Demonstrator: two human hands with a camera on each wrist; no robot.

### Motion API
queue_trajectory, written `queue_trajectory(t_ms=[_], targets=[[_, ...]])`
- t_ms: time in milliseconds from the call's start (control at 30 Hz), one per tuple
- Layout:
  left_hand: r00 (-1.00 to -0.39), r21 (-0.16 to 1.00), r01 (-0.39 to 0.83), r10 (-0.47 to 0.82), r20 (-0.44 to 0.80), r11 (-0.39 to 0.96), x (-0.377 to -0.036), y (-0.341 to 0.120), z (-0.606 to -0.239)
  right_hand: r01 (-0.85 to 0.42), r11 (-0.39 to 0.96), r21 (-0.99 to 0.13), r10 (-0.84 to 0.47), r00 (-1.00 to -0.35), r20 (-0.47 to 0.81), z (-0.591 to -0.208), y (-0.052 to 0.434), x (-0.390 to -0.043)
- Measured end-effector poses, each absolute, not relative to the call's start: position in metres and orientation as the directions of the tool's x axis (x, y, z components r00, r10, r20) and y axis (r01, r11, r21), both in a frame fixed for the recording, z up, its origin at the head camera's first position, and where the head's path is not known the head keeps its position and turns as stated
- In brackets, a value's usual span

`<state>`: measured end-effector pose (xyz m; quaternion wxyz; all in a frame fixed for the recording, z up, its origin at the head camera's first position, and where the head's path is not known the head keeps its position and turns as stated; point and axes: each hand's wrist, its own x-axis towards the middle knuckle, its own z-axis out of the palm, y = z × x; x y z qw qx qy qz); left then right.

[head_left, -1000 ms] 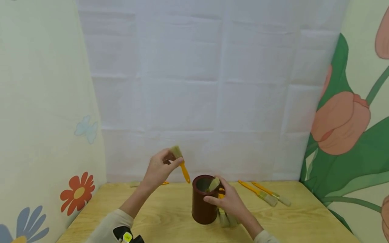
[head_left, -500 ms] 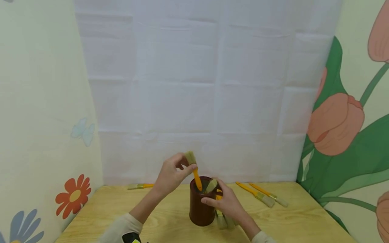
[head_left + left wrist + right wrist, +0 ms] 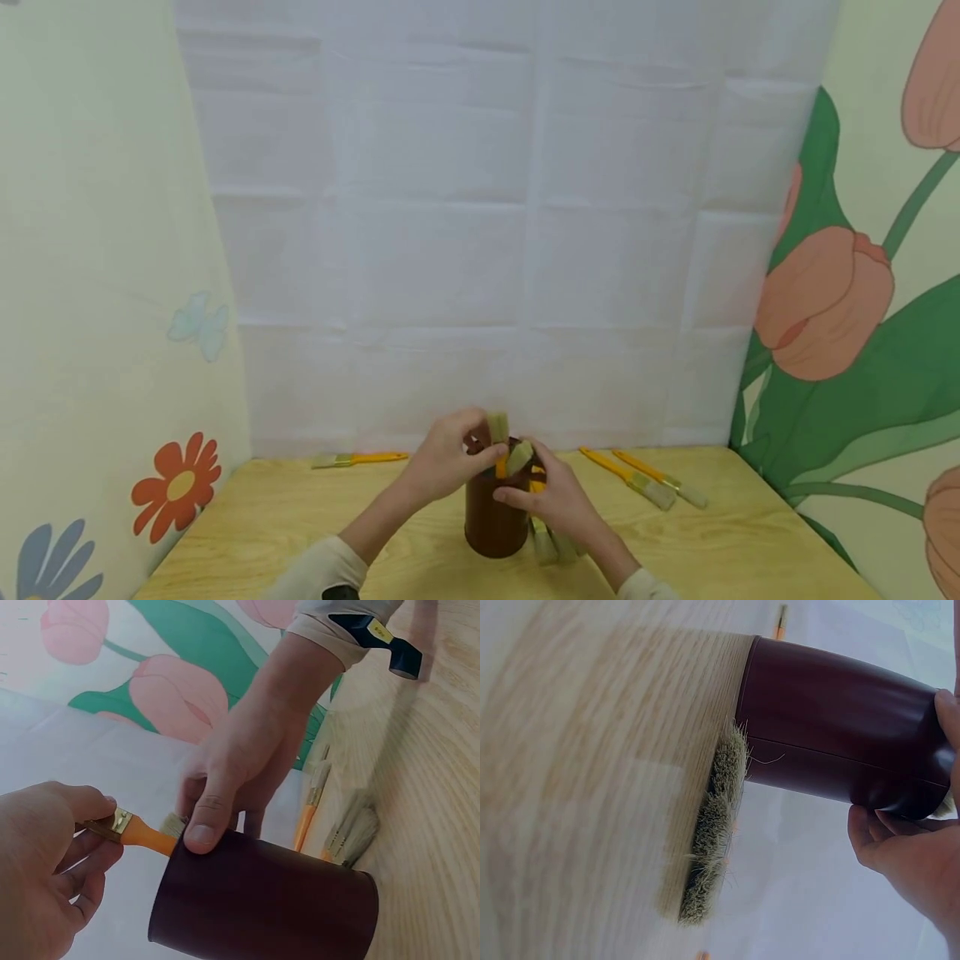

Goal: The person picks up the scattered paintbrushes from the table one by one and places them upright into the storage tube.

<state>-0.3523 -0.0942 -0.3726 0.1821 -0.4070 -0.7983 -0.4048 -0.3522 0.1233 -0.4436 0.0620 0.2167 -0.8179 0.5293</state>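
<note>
A dark brown cup (image 3: 491,525) stands on the wooden table (image 3: 300,533). My left hand (image 3: 448,457) pinches an orange-handled brush (image 3: 498,429) by its ferrule (image 3: 120,822), bristles up, with the handle (image 3: 150,840) inside the cup (image 3: 262,900). Another brush (image 3: 520,457) leans in the cup. My right hand (image 3: 558,500) grips the cup from the right, its thumb (image 3: 204,825) on the rim. Under that hand a few brushes (image 3: 551,543) stand bristles down against the cup (image 3: 840,742), their bristles (image 3: 716,825) on the table.
One brush (image 3: 360,458) lies at the back left of the table. Two more brushes (image 3: 637,483) lie at the back right. A white sheet closes the back, and flowered panels (image 3: 847,333) close both sides.
My left hand has come right and down with its brush, and the orange handle has gone from above the table into the cup. The right hand has stayed on the cup.
</note>
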Motion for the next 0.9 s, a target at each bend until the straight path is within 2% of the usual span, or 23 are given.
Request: queue_trajectory(t_ms=[300,500,733,900], targets=[[-0.634,0.574,0.755,0.573,0.518,0.317,-0.357,-0.088,-0.390,-0.424,0.324,-0.846,-0.307,-0.893,0.330,-0.449,0.124,-0.352],[-0.635,0.536,0.762,0.582,0.509,0.363,-0.356,-0.090,-0.398,-0.444,0.281,-0.851,-0.333,-0.877,0.347,-0.451,0.121,-0.351],[-0.647,0.459,0.761,0.573,0.502,0.458,-0.357,-0.089,-0.397,-0.415,0.282,-0.865,-0.325,-0.890,0.321,-0.447,0.124,-0.352],[-0.663,0.484,0.744,0.593,0.457,0.460,-0.358,-0.090,-0.396,-0.418,0.272,-0.867,-0.328,-0.887,0.325,-0.446,0.125,-0.353]])
